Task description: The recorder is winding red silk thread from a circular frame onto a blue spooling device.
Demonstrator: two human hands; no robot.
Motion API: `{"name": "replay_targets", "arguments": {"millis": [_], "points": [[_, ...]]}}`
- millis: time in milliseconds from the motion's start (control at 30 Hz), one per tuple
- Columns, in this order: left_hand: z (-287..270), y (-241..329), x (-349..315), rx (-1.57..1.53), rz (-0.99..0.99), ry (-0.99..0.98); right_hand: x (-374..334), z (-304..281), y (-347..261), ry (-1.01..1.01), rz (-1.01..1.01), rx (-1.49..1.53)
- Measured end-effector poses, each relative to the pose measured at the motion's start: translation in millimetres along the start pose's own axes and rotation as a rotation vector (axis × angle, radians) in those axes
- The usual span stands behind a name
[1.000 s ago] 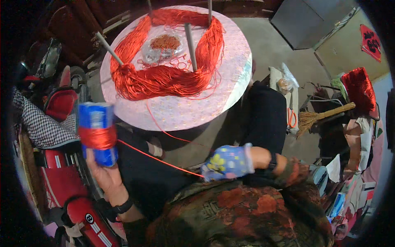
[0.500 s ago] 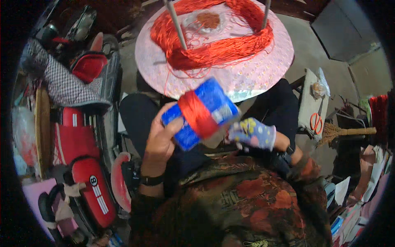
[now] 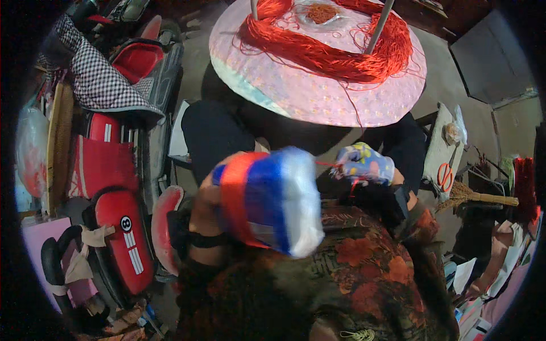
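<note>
- Your left hand (image 3: 206,194) holds the block (image 3: 278,193), a blue and white one, in front of your body; its fingers are mostly hidden behind it, so you cannot tell how wide they are spread.
- The block is blurred and tilted, with a red band (image 3: 235,190) wrapped around it.
- Your right hand (image 3: 364,163), in a flowered glove, is well apart from the block, its fingers bunched narrow on the red cord (image 3: 325,164).
- That cord shows between the block and your right fingertips.
- Ahead of you, the red skein (image 3: 341,59) lies around upright posts (image 3: 380,25) on the round pink table (image 3: 318,102).
- A loose strand (image 3: 355,105) runs from the skein to the table's near edge.
- To your right, orange-handled scissors (image 3: 445,177) lie on the bench (image 3: 435,139), near the broom (image 3: 483,196).
</note>
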State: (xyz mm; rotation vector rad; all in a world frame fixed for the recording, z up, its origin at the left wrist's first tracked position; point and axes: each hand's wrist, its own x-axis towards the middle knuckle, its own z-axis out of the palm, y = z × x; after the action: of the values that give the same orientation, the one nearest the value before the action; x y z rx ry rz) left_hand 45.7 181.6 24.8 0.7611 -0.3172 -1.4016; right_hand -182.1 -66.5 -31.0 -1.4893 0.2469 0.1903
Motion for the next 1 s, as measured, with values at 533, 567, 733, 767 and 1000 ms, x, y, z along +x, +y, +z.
{"name": "replay_targets", "arguments": {"millis": [533, 567, 733, 767, 1000], "points": [[17, -1, 33, 1.039, -0.130, 0.022, 32, -7, -55, 0.224, -0.166, -0.212], [13, 2, 31, 0.903, -0.150, -0.067, 36, -5, -48, 0.172, -0.124, -0.102], [-21, -3, 19, 0.098, 0.119, 0.185, 31, 30, -13, -0.068, 0.010, -0.050], [-10, -4, 23, 0.188, 0.193, 0.261, 26, 37, -14, -0.086, 0.034, -0.080], [-18, -7, 35, 0.911, -0.259, 0.075, 25, 17, -82, 0.004, -0.204, -0.431]]}}
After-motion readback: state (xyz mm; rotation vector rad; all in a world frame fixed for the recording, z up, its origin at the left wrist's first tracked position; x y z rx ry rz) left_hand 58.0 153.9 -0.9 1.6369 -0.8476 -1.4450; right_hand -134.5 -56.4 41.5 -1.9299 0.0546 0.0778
